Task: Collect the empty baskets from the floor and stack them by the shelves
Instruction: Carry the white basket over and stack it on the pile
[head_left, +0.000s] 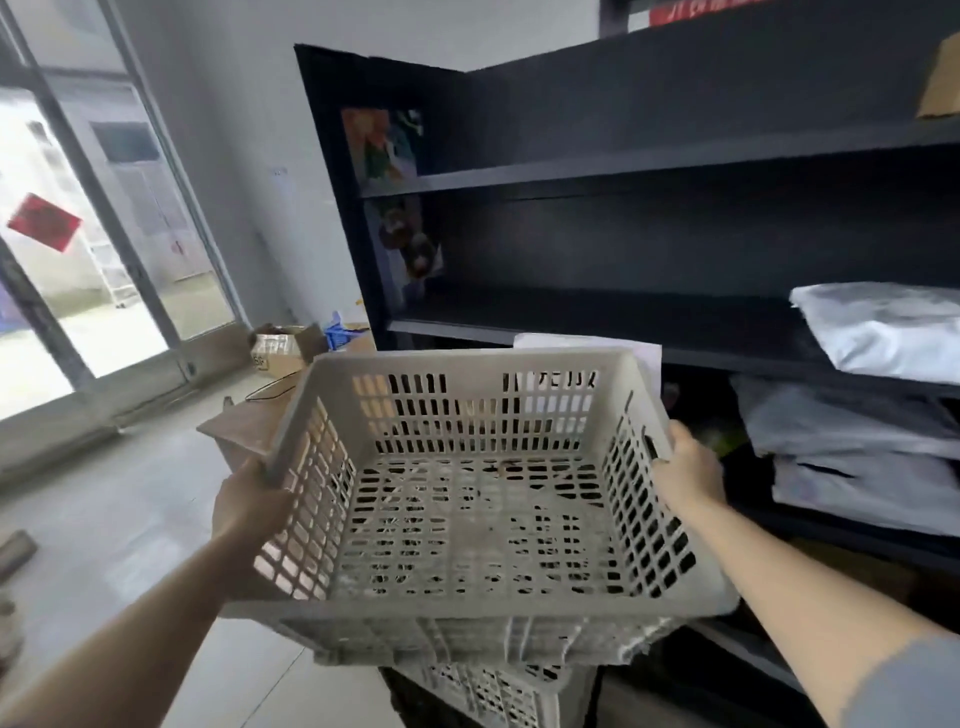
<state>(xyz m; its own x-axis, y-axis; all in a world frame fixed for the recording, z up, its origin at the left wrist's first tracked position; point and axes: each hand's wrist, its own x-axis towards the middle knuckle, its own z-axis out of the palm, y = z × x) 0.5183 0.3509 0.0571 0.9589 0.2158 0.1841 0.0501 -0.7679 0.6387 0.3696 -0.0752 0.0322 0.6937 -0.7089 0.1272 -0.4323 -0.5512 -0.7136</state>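
An empty grey slotted plastic basket (470, 514) fills the middle of the head view, held up in front of black shelves (623, 171). My left hand (249, 506) grips its left rim and wall. My right hand (688, 467) grips its right rim, fingers through the slots. Directly under it sits a stack of similar grey baskets (488, 686), their rims showing below the held basket's near edge. Whether the held basket touches the stack is hidden.
White plastic parcels (878, 332) lie on the shelves at right. A brown wooden box (239, 431) stands on the tiled floor behind the basket, cardboard boxes (280, 348) farther back near glass doors (104, 260) at left.
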